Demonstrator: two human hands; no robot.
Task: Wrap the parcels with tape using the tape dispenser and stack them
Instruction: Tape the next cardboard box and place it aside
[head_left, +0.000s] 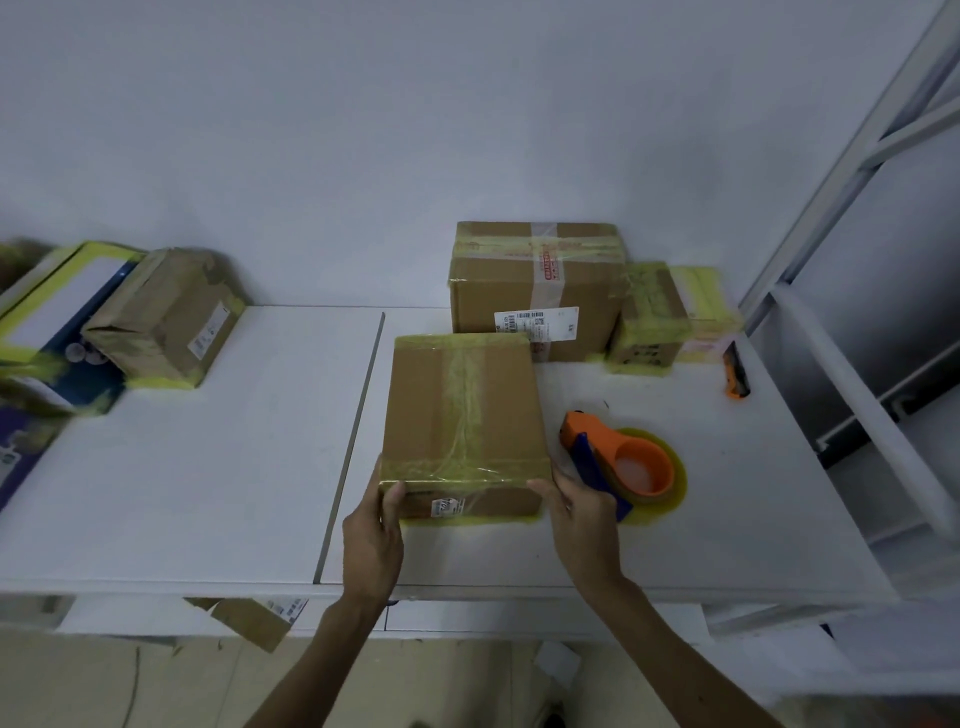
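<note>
Left hand (371, 535) and right hand (576, 512) clasp the parcel (462, 410) by its near corners, fingers (393, 492) clamped over its taped edge. It sits on the counter (208, 467), dispenser (618, 457) just beside. I reckon it stiff, fairly light, slick where taped; I'd hold the bare cardboard sides.

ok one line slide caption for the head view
A taped parcel held at its near corners by the left hand and right hand on the table, orange tape dispenser alongside.

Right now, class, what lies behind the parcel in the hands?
A larger taped box stands behind the parcel. The parcel covers its lower left corner.
</note>
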